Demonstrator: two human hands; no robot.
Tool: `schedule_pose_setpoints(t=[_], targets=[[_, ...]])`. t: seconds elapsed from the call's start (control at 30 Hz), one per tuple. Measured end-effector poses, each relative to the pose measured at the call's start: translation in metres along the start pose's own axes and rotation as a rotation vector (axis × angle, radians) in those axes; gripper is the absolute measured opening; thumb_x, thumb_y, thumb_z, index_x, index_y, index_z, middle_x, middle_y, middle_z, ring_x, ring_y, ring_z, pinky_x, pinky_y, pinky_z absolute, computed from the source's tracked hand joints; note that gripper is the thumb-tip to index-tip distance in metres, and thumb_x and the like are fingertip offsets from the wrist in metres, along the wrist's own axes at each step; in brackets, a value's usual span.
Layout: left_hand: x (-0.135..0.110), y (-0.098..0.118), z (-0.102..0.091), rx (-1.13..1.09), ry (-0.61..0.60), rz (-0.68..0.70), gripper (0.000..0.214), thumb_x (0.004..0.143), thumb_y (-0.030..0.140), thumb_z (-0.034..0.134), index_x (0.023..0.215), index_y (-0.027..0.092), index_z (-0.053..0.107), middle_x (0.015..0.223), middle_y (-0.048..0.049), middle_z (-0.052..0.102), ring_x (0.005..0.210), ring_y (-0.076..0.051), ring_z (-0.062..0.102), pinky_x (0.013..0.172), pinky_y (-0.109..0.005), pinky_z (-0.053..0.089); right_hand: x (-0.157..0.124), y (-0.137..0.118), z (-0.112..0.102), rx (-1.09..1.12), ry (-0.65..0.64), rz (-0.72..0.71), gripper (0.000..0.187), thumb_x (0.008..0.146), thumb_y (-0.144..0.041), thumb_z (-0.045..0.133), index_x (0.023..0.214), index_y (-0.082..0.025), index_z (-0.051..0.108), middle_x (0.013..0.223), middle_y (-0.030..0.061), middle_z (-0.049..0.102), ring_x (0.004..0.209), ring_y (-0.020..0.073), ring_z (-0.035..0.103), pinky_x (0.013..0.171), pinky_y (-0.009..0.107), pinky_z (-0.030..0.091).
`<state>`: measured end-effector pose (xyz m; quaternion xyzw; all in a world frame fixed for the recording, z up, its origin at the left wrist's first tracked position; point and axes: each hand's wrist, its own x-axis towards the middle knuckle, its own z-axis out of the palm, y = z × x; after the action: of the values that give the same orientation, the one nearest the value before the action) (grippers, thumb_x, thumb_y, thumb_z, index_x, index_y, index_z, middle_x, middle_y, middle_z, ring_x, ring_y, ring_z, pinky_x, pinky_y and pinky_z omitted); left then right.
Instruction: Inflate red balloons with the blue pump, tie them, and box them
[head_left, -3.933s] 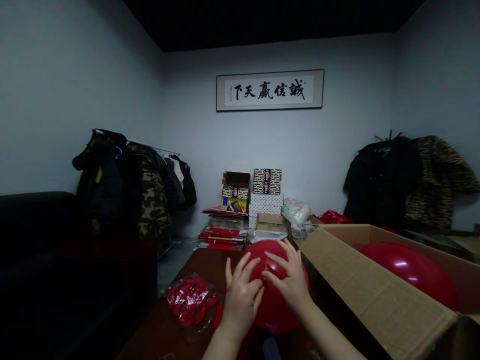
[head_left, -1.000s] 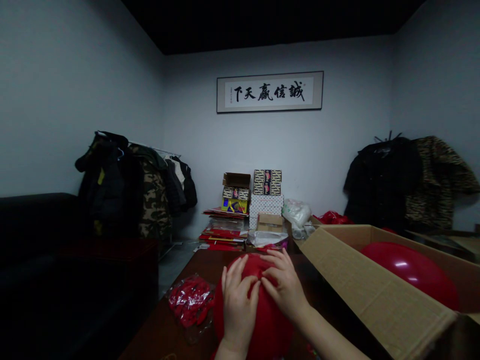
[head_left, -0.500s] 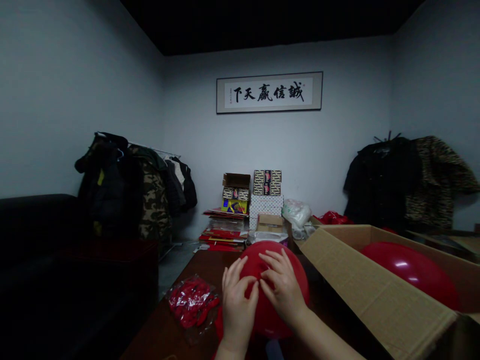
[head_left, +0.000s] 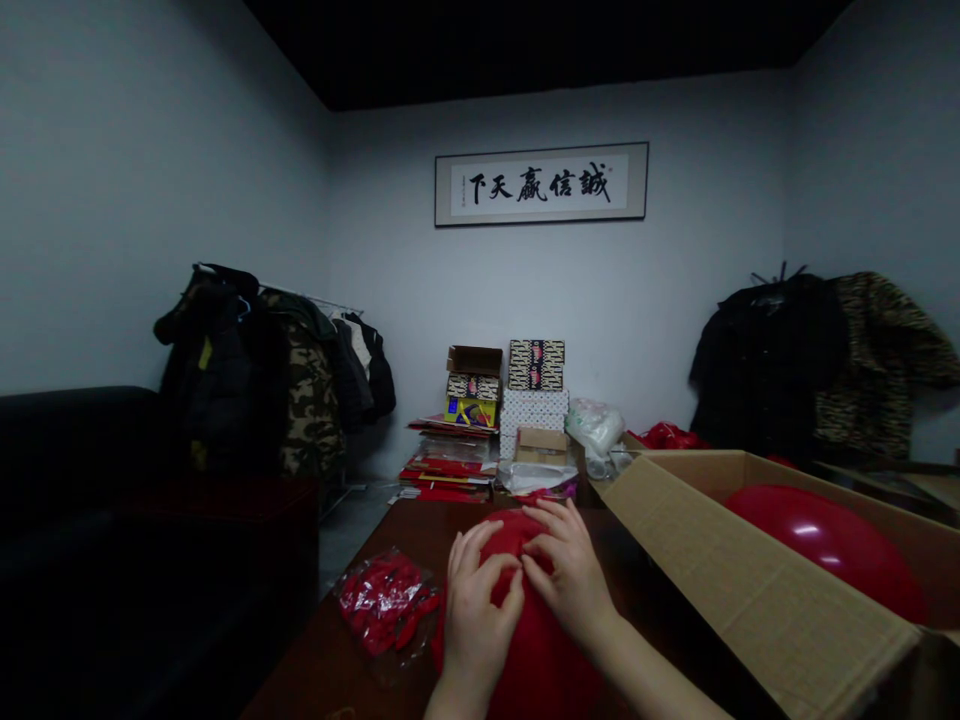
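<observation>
A red inflated balloon (head_left: pixel 544 655) is between my hands, low in the middle of the view. My left hand (head_left: pixel 478 598) pinches thumb and forefinger together at the balloon's neck, with its other fingers lying against the red rubber. Close against it, my right hand (head_left: pixel 568 568) also pinches at the neck, its remaining fingers curved over the balloon's top. The neck itself is mostly hidden by my fingertips. To the left of my left hand, a clear plastic bag of uninflated red balloons (head_left: pixel 386 605) lies on the dark brown table (head_left: pixel 315 675).
On the right an open cardboard box (head_left: pixel 750 580) holds another inflated red balloon (head_left: pixel 825 545). Behind the table are stacked patterned boxes (head_left: pixel 535 365), flat red packages (head_left: pixel 446 480) and a white plastic bag (head_left: pixel 596 425). Coats (head_left: pixel 307 390) hang on a rack at the left.
The balloon has shifted downward and toward me, and less of it shows above my fingers. Both hands remain pinched together at its neck, almost in the same place.
</observation>
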<state>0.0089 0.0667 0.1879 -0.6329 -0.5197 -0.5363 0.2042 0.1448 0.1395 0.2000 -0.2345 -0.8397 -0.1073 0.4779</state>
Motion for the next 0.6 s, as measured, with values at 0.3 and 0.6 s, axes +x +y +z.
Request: schedule_pose_setpoints(t=[0.3, 0.6], targets=[[-0.003, -0.01, 0.006, 0.014, -0.038, -0.078, 0.014, 0.079, 0.019, 0.055, 0.078, 0.025, 0.067, 0.123, -0.0056, 0.058, 0.115, -0.025, 0.049, 0.098, -0.053, 0.04, 0.001, -0.007, 0.0, -0.077, 0.083, -0.184, 0.009, 0.077, -0.016, 0.057, 0.079, -0.023, 0.061, 0.116, 0.0027, 0.061, 0.116, 0.0217, 0.046, 0.103, 0.059, 0.03], [-0.001, -0.014, 0.01, -0.055, -0.062, -0.13, 0.015, 0.074, 0.013, 0.054, 0.067, 0.022, 0.064, 0.12, -0.0069, 0.06, 0.118, -0.026, 0.048, 0.096, -0.052, 0.042, -0.002, -0.005, 0.006, -0.132, 0.093, -0.256, 0.007, 0.083, -0.022, 0.053, 0.08, -0.023, 0.06, 0.114, 0.0007, 0.063, 0.114, 0.0198, 0.048, 0.103, 0.055, 0.033]])
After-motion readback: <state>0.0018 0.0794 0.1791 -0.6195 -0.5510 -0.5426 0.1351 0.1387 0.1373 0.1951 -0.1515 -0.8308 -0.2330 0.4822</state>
